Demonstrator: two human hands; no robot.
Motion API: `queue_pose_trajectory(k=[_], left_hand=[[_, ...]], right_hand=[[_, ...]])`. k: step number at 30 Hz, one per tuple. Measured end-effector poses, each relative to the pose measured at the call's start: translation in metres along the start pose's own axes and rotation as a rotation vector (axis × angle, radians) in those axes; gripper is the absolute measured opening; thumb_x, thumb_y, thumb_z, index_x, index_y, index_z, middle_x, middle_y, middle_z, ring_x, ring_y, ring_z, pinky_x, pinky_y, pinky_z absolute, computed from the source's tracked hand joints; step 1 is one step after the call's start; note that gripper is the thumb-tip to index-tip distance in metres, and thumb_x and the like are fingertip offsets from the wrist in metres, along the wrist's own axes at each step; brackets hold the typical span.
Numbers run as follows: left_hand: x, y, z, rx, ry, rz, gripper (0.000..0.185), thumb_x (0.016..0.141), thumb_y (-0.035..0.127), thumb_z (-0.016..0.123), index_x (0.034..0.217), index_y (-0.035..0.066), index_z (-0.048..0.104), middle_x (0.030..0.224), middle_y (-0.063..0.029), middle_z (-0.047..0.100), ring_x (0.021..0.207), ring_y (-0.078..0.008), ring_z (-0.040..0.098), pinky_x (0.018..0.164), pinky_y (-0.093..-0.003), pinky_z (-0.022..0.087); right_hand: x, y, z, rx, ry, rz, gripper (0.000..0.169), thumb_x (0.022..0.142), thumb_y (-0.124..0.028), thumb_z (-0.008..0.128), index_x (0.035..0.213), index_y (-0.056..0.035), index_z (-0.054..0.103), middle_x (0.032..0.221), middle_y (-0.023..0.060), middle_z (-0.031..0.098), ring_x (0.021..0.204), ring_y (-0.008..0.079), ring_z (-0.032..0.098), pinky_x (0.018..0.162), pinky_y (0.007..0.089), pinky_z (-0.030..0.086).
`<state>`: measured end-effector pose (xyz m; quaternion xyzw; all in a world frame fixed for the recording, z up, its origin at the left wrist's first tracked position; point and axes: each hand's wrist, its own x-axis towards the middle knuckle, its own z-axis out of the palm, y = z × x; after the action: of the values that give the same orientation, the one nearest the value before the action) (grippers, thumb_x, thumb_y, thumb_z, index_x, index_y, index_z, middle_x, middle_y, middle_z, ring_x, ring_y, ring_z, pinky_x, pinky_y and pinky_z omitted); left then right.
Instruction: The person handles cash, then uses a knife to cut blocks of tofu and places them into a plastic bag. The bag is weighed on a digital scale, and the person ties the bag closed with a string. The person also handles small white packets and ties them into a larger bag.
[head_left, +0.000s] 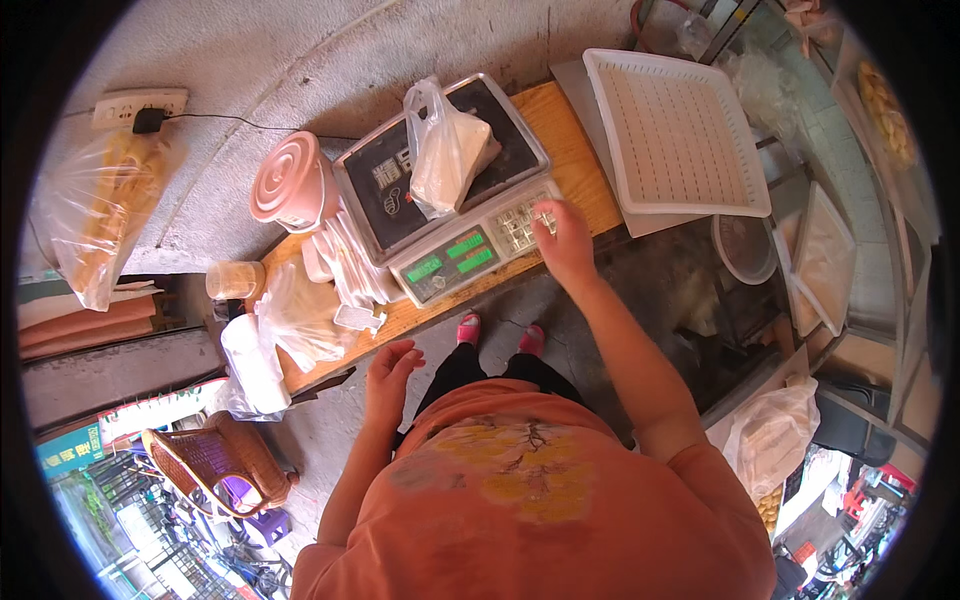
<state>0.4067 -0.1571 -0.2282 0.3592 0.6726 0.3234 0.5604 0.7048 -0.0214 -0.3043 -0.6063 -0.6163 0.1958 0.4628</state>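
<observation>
My right hand (564, 244) is at the keypad (523, 223) of an electronic price scale (442, 270), its fingertips over the right-hand keys. It holds nothing. Green digits glow on the scale's display (465, 251). On the dark weighing platform (480, 97) lies a clear plastic bag (431, 161) with a pale block, probably tofu, inside; its handles stick up. My left hand (391, 379) hangs in front of the wooden table (574, 142), empty, with loosely bent fingers. Close to it on the table are a crumpled plastic bag (304, 319) and a small white tag-like piece (360, 319).
A pink lidded bucket (292, 180) and a stack of flat bags (364, 259) stand left of the scale. At the right is a white slotted plastic tray (675, 135). A bag of yellowish food (120, 202) hangs by a wall socket (112, 109). A wicker chair (240, 457) stands lower left.
</observation>
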Motion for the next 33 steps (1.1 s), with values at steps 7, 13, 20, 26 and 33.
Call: queue_pose_trajectory(k=[7, 13, 20, 26, 33], left_hand=[[0.010, 0.003, -0.007, 0.008, -0.055, 0.061, 0.022, 0.088, 0.008, 0.058, 0.106, -0.004, 0.058, 0.093, -0.0095, 0.064, 0.085, -0.0165, 0.062, 0.080, -0.0283, 0.049], [0.044, 0.009, -0.035, 0.037, -0.051, 0.102, 0.027, 0.088, 0.014, 0.058, 0.106, -0.006, 0.058, 0.093, -0.0113, 0.065, 0.085, -0.0156, 0.063, 0.081, -0.0283, 0.049], [0.091, 0.091, -0.084, -0.054, -0.116, 0.455, 0.020, 0.086, 0.013, 0.059, 0.098, -0.003, 0.063, 0.089, -0.0099, 0.066, 0.085, -0.0171, 0.063, 0.080, -0.0295, 0.047], [0.155, 0.258, -0.076, 0.117, -0.106, 1.060, 0.014, 0.087, 0.007, 0.059, 0.099, -0.001, 0.062, 0.088, -0.0069, 0.064, 0.084, -0.0139, 0.060, 0.076, -0.0267, 0.047], [0.244, 0.415, -0.049, -0.319, 0.273, 1.303, 0.028, 0.086, 0.005, 0.058, 0.114, 0.001, 0.056, 0.110, -0.0086, 0.058, 0.097, -0.0176, 0.055, 0.084, -0.0288, 0.043]], right_hand=[[0.108, -0.090, -0.011, 0.299, -0.107, -0.038, 0.046, 0.076, -0.031, 0.072, 0.109, -0.0022, 0.059, 0.107, 0.0149, 0.061, 0.101, 0.0303, 0.056, 0.088, 0.0381, 0.043], [0.162, -0.114, 0.039, -0.320, -0.346, -0.031, 0.097, 0.061, -0.052, 0.075, 0.134, -0.0001, 0.038, 0.128, 0.0218, 0.047, 0.122, 0.0360, 0.042, 0.101, 0.0428, 0.035], [0.174, -0.107, 0.092, 0.078, 0.121, -0.184, 0.017, 0.086, -0.017, 0.057, 0.089, -0.0008, 0.054, 0.082, 0.0186, 0.054, 0.077, 0.0363, 0.054, 0.067, 0.0405, 0.043], [0.119, -0.185, 0.050, 0.443, 0.354, 0.020, 0.011, 0.084, -0.008, 0.058, 0.089, -0.0009, 0.051, 0.082, 0.0117, 0.052, 0.073, 0.0225, 0.052, 0.067, 0.0317, 0.043], [0.078, -0.266, -0.002, 0.596, 0.368, 0.259, 0.008, 0.082, 0.000, 0.050, 0.084, -0.0067, 0.053, 0.069, -0.0036, 0.047, 0.060, 0.0061, 0.047, 0.055, 0.0212, 0.039]])
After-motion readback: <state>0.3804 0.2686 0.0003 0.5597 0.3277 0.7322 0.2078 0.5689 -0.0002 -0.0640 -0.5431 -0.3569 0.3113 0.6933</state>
